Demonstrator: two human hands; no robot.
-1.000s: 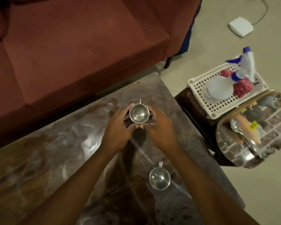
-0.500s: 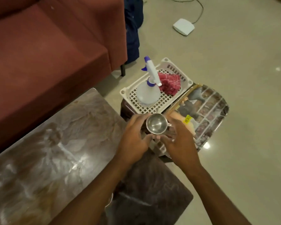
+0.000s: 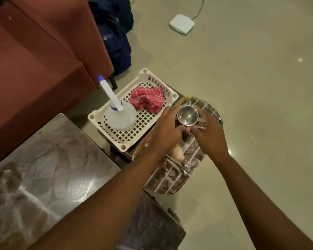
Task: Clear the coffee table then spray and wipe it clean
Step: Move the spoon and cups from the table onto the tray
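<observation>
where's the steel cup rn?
Head view, right of centre: the steel cup is held between the left hand and right hand over the patterned tray, just right of the white basket holding the spray bottle.

Spray bottle & cloth in basket, btwn coffee table & tray; cup over tray

A rust-red sofa stands on glossy beige floor, navy backpack beside it, white corded box beyond

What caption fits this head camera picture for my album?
Left hand and right hand hold a steel cup over the patterned tray beside a white basket.
</observation>
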